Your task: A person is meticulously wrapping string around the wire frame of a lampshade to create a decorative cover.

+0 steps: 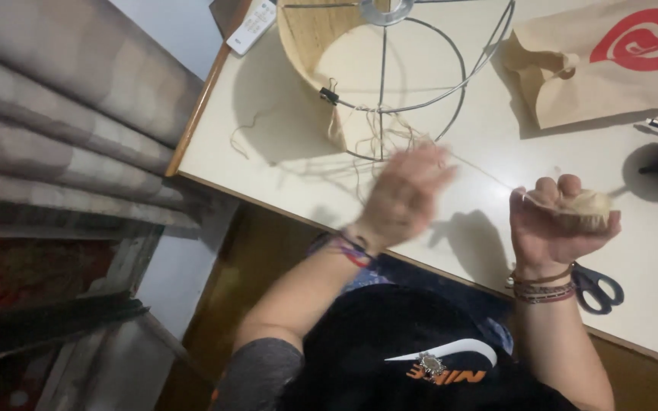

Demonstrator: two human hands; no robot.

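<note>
Our right hand (554,224) curls around a pale twine ball (589,209); its strand (489,173) runs to our blurred, loosely spread left hand (405,194) near the wire lampshade frame (420,68)

My right hand (554,224) has its grip closed around a pale ball of twine (586,209), and a thin strand (489,173) runs from it toward my left hand (405,194), which is blurred above the surface (283,152) with fingers spread. Beyond it stands a wire lampshade frame (390,68), partly wrapped, a small black clip (329,96) on its rim. Black-handled scissors (597,288) lie near my right wrist; a brown paper bag (611,61) lies at the far right.
</note>
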